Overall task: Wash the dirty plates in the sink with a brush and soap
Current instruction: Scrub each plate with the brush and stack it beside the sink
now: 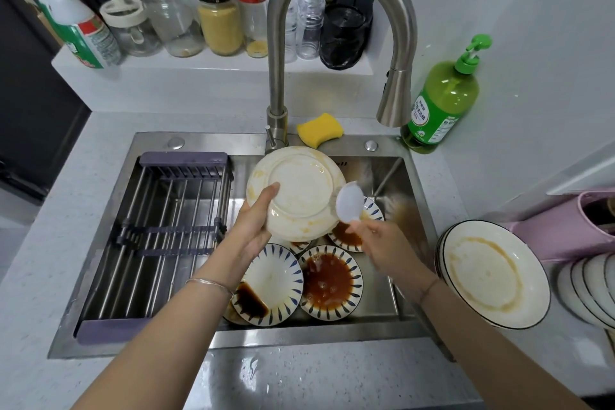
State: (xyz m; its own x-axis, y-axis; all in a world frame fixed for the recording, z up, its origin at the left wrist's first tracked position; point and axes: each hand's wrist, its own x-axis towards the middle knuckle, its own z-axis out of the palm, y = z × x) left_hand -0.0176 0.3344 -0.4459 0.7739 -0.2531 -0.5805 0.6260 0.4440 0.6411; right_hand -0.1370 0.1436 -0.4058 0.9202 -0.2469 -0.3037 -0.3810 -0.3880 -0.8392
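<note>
Head view shows the sink (233, 338), a rectangular steel basin, with a dark slatted drying rack (173, 210) filling its left half. Over the sink's middle the left hand (256, 226) grips a round cream ceramic plate (299, 190), thumb pressed on the upturned underside near the left rim and the other fingers hidden behind it. The plate is tilted with its foot ring facing the camera, and yellowish smears show on it. Over the sink's right half the right hand (382, 243) is closed around the lower end of a white round-headed brush (349, 206). The brush is blurred, and its head meets the plate at the right rim. So the plate lies up and to the left of the brush hand, and I judge the scrubbing stroke must run leftward across the underside. On the sink's floor lie blue-patterned round plates (329, 281) pooled with brown sauce. Right of the sink sits a stack of black-rimmed white plates (496, 273).
</note>
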